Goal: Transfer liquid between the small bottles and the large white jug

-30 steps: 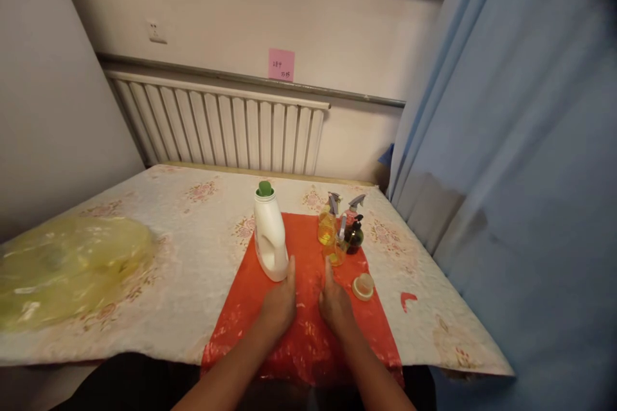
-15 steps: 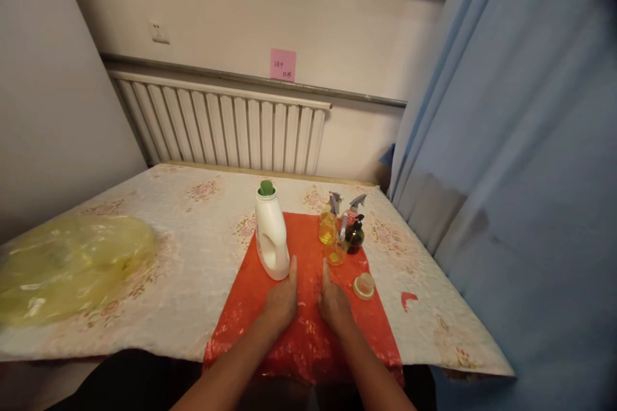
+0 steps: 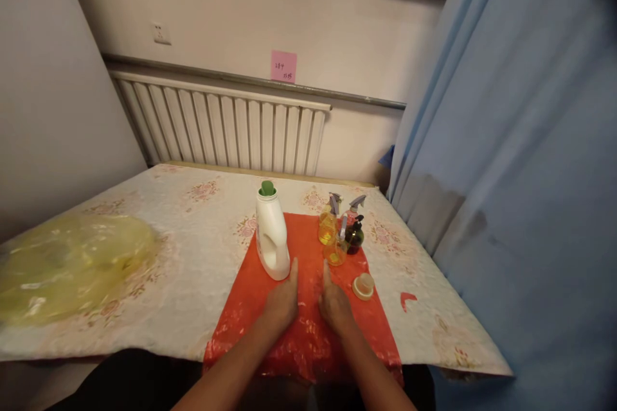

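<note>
My left hand (image 3: 282, 300) is over the red plastic sheet (image 3: 307, 241), one finger stretched forward and nothing held. Just ahead of it stands a white jug with a handle (image 3: 272, 237), its mouth uncapped and a green spout (image 3: 267, 188) inside. My right hand (image 3: 335, 303) points forward in the same way, also holding nothing; its other fingers look curled. Before its fingertip is an orange-tinted clear bottle (image 3: 335, 254). A pale round cap (image 3: 363, 286) lies to its right.
Behind stand a yellow spray bottle (image 3: 327, 228), a pink spray bottle (image 3: 350, 215) and a dark pump bottle (image 3: 355, 237). A red scrap (image 3: 407, 300) lies on the floral tablecloth (image 3: 202, 257). At left is a yellow plastic bag (image 3: 77, 263); a blue curtain (image 3: 511, 160) hangs at right.
</note>
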`<control>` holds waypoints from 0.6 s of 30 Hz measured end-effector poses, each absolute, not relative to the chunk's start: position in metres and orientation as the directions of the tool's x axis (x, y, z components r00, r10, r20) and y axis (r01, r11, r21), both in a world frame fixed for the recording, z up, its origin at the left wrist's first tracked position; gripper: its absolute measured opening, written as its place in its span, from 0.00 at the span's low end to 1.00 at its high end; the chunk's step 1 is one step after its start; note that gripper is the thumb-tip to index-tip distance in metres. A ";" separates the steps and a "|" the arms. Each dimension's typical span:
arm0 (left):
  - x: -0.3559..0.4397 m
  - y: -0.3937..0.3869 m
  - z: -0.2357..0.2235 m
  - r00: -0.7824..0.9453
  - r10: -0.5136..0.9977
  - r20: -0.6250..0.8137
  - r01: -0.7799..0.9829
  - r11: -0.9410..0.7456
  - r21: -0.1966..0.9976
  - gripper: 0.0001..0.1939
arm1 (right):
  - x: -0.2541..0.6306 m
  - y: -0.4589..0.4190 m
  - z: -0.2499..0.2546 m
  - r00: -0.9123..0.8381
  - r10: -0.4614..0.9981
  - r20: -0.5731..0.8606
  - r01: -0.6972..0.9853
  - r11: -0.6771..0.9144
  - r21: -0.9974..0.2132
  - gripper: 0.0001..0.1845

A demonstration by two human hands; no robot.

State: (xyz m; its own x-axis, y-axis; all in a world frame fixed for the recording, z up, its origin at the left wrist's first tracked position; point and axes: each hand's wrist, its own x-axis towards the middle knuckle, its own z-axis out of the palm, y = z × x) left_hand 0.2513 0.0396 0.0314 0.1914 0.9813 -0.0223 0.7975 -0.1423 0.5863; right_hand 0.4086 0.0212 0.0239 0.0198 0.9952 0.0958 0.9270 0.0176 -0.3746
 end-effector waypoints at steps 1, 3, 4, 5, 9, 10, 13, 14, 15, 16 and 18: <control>0.251 0.039 0.031 0.193 0.981 -0.015 0.792 -0.147 0.592 0.38 | 0.409 0.021 0.024 0.020 0.995 0.097 0.927 0.018 -0.375 0.43; 0.251 0.039 0.030 0.197 0.980 -0.003 0.785 -0.156 0.599 0.37 | 0.409 0.021 0.024 0.023 0.995 0.095 0.927 0.015 -0.375 0.43; 0.250 0.039 0.030 0.200 0.980 0.000 0.784 -0.160 0.599 0.37 | 0.409 0.021 0.024 0.024 0.995 0.094 0.927 0.013 -0.375 0.43; 0.250 0.039 0.030 0.202 0.979 0.001 0.785 -0.162 0.599 0.37 | 0.408 0.021 0.023 0.025 0.995 0.093 0.927 0.012 -0.375 0.42; 0.249 0.038 0.031 0.201 0.980 0.001 0.787 -0.162 0.595 0.38 | 0.408 0.022 0.023 0.024 0.995 0.096 0.926 0.014 -0.378 0.42; 0.249 0.037 0.031 0.201 0.980 -0.002 0.789 -0.161 0.593 0.38 | 0.408 0.022 0.022 0.024 0.995 0.096 0.925 0.015 -0.380 0.43; 0.249 0.038 0.032 0.206 0.979 -0.009 0.795 -0.161 0.585 0.39 | 0.407 0.024 0.021 0.025 0.995 0.098 0.921 0.015 -0.389 0.44; 0.249 0.038 0.032 0.207 0.978 -0.008 0.795 -0.164 0.584 0.39 | 0.407 0.025 0.020 0.026 0.995 0.100 0.920 0.015 -0.393 0.44; 0.249 0.038 0.032 0.209 0.978 -0.005 0.795 -0.167 0.583 0.39 | 0.407 0.025 0.019 0.029 0.994 0.101 0.918 0.013 -0.397 0.44; 0.249 0.038 0.032 0.211 0.978 -0.003 0.795 -0.170 0.582 0.39 | 0.407 0.026 0.018 0.033 0.994 0.102 0.915 0.011 -0.402 0.43; 0.249 0.038 0.033 0.217 0.976 0.002 0.795 -0.177 0.580 0.38 | 0.407 0.027 0.016 0.041 0.993 0.108 0.909 0.007 -0.416 0.43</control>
State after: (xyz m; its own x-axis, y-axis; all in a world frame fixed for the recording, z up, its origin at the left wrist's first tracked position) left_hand 0.2490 0.0376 0.0329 0.2165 0.9763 0.0019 0.7949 -0.1774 0.5802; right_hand 0.4074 0.0271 0.0161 0.0414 0.9933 0.1081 0.9093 0.0074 -0.4160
